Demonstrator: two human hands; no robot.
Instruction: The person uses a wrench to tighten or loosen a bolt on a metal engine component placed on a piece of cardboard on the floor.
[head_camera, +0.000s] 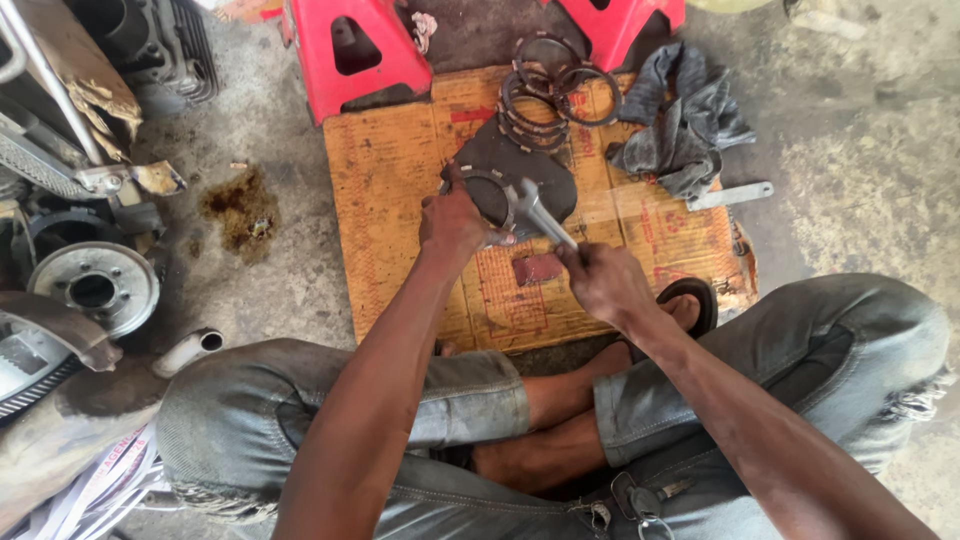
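Left hand (452, 218) is closed around a ring part (487, 208) on the cardboard (400, 170). Right hand (603, 280) is fisted on the handle of a metal tool (538, 212), whose head meets the ring part beside the left fingers. A dark plate (530, 160) lies under the work. Loose rings (550, 85) are stacked just behind it; a grey rag (685, 125) and a flat wrench (730, 195) lie to the right. Red stools (365, 50) stand at the far edge. An oil stain (240, 205) and engine parts (95, 285) sit left.
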